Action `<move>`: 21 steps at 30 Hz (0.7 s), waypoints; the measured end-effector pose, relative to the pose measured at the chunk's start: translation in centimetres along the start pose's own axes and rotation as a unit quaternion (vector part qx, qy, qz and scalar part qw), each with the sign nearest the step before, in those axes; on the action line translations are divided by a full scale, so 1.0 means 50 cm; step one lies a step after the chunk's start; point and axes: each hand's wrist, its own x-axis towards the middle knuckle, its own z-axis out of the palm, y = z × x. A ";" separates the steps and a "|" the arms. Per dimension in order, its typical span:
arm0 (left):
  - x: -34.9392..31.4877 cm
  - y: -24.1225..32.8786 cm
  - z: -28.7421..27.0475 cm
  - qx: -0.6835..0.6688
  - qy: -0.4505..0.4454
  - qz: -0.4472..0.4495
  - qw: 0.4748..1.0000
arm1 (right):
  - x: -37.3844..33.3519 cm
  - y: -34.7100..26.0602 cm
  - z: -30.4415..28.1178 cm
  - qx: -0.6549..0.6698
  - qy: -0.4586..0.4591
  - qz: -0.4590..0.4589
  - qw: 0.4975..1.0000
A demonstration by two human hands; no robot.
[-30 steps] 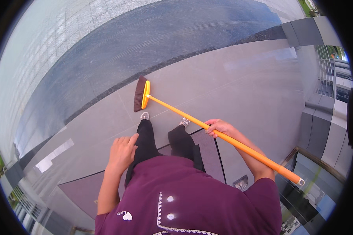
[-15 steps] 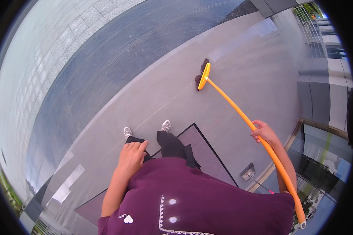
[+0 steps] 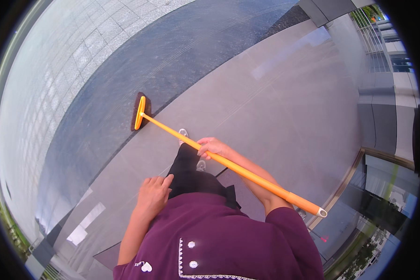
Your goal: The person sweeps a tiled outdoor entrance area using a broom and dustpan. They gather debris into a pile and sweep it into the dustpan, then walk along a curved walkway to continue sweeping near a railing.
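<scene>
A grey, daylit setting

Grey floor (image 3: 289,107) spreads beyond the right grip (image 3: 213,147); farther out run a dark strip (image 3: 191,51) and pale paving (image 3: 95,42). To the grip's right stand a grey wall (image 3: 381,123), pale railing (image 3: 365,35) and bronze-framed glass (image 3: 388,179).

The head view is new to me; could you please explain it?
No machine here: a fisheye camera on a person's head looks down past the purple shirt, bending straight edges. The bare right hand grips a long orange-poled broom; the bare left hand is empty, near the black trousers. The broom's yellow frame and dark brown bristles are over the dark grey ground strip, beside the smooth lighter grey floor. A purplish mat lies there, partly hidden.
</scene>
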 end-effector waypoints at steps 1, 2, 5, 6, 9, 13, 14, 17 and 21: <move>0.015 -0.011 -0.005 -0.003 0.001 -0.007 1.000 | -0.009 -0.014 -0.030 -0.018 0.017 0.006 1.000; 0.025 -0.021 -0.013 -0.007 -0.001 -0.009 1.000 | -0.027 -0.017 -0.083 -0.005 0.020 0.004 1.000; 0.058 -0.072 -0.024 -0.033 0.023 -0.018 0.999 | -0.200 -0.080 -0.192 0.009 0.067 0.030 0.997; 0.077 -0.085 -0.032 -0.033 0.018 -0.021 0.999 | -0.262 -0.091 -0.236 0.014 0.118 0.046 0.992; 0.131 -0.116 -0.064 -0.029 0.006 -0.024 0.999 | -0.438 -0.140 -0.316 -0.007 0.248 0.062 0.967; 0.206 -0.140 -0.087 -0.011 0.030 0.009 0.999 | -0.548 -0.160 -0.349 -0.127 0.384 0.068 0.912; 0.218 -0.144 -0.088 -0.002 0.035 0.019 0.999 | -0.573 -0.165 -0.359 -0.148 0.401 0.065 0.901; 0.254 -0.138 -0.079 0.006 0.028 0.023 0.999 | -0.614 -0.222 -0.288 -0.111 0.394 0.019 0.912; 0.295 -0.113 -0.076 0.029 -0.020 0.017 0.999 | -0.573 -0.293 -0.149 -0.017 0.285 -0.016 0.958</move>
